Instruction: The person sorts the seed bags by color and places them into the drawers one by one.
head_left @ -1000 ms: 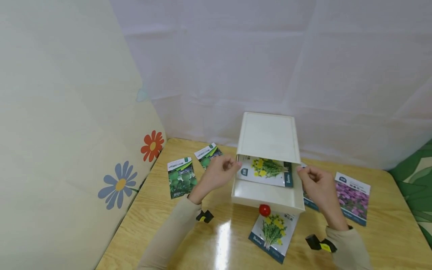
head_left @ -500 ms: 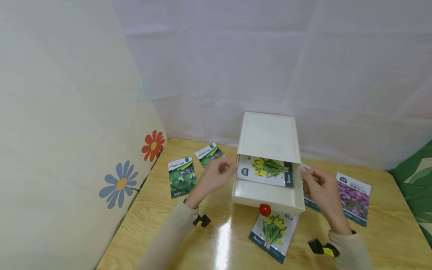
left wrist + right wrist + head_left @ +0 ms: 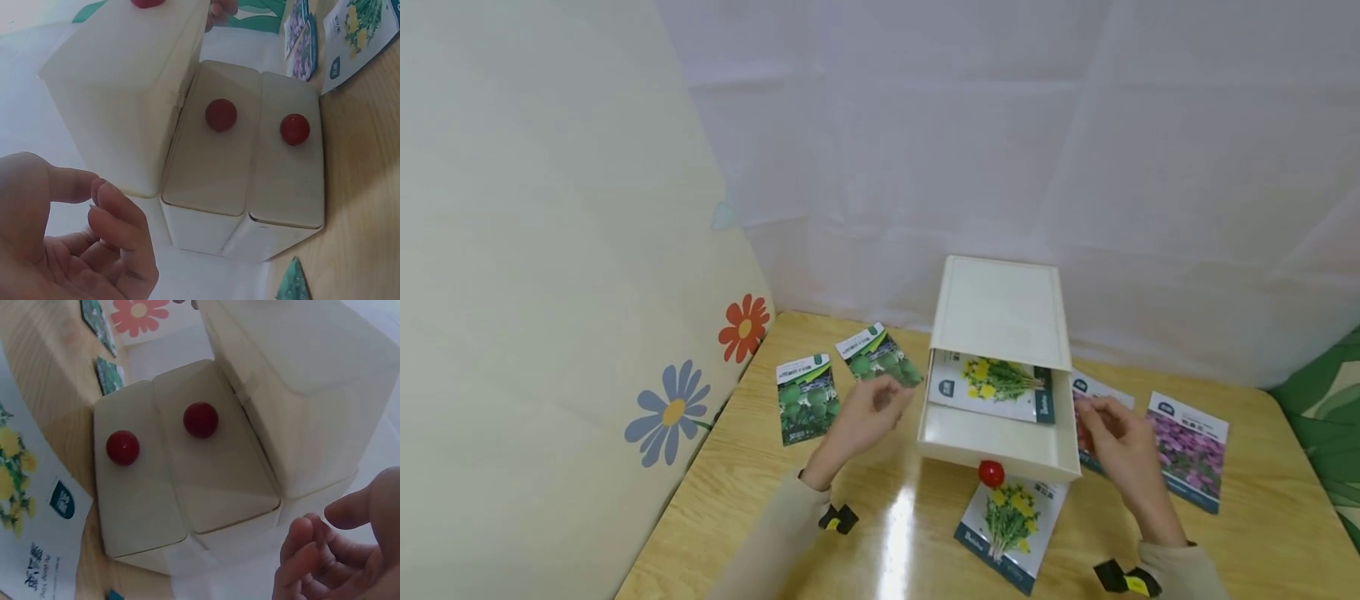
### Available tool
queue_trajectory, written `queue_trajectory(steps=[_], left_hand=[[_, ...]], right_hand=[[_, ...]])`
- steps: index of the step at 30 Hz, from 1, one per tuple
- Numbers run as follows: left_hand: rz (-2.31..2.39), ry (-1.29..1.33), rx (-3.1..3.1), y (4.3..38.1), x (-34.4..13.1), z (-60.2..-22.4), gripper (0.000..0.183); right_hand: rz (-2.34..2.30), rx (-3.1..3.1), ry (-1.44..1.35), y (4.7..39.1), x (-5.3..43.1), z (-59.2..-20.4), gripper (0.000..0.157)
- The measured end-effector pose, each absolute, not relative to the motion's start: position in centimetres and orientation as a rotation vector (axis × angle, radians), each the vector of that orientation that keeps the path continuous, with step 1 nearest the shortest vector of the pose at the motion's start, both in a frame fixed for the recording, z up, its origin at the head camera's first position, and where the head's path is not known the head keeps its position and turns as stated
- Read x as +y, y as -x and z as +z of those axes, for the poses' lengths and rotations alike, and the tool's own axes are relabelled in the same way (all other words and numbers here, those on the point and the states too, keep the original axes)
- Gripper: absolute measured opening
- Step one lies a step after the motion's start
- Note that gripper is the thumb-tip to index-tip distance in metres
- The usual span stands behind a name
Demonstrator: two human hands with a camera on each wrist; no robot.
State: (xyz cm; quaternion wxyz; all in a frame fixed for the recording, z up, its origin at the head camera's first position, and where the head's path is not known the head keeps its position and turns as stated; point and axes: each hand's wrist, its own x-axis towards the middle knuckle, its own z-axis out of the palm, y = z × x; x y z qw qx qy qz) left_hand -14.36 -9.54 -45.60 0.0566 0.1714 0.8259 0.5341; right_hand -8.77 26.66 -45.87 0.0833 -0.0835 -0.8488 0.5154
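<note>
A white drawer cabinet (image 3: 1000, 308) stands at the back of the table, its top drawer (image 3: 955, 443) pulled out. Inside lies a seed packet (image 3: 992, 385) with yellow flowers, partly under the cabinet top. My left hand (image 3: 863, 423) hovers left of the drawer, fingers loosely curled around nothing. On the other side, my right hand (image 3: 1123, 454) is likewise loosely curled and holds nothing, in front of a pink-flower packet (image 3: 1101, 390). Both wrist views show the lower drawers with red knobs (image 3: 221, 115) pushed in.
Two green packets (image 3: 807, 402) lie on the table's left. Another pink-flower packet (image 3: 1187, 450) lies at the right. A second yellow-flower packet (image 3: 1009, 529) lies before the cabinet, below the top drawer's red knob (image 3: 991, 474). White cloth (image 3: 880, 167) hangs behind.
Both hands have drawn away from the drawer's sides, the left one leftward and down, the right one rightward and down. The drawer and its packet look unmoved.
</note>
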Motion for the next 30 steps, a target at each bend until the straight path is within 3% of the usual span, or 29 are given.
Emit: queue_trajectory(steps=[12, 21, 30], left_hand=[[1.645, -0.411, 2.392, 13.0, -10.2, -47.9, 0.037], [1.646, -0.378, 2.363, 12.5, -10.2, -49.6, 0.027], [1.621, -0.395, 2.367, 11.3, -10.0, -50.9, 0.021]], right_hand=[[1.38, -2.527, 0.068, 8.1, 27.5, -49.8, 0.018], [1.318, -2.515, -0.057, 8.0, 27.6, -51.6, 0.027], [1.213, -2.736, -0.033, 7.1, 27.5, -52.6, 0.048]])
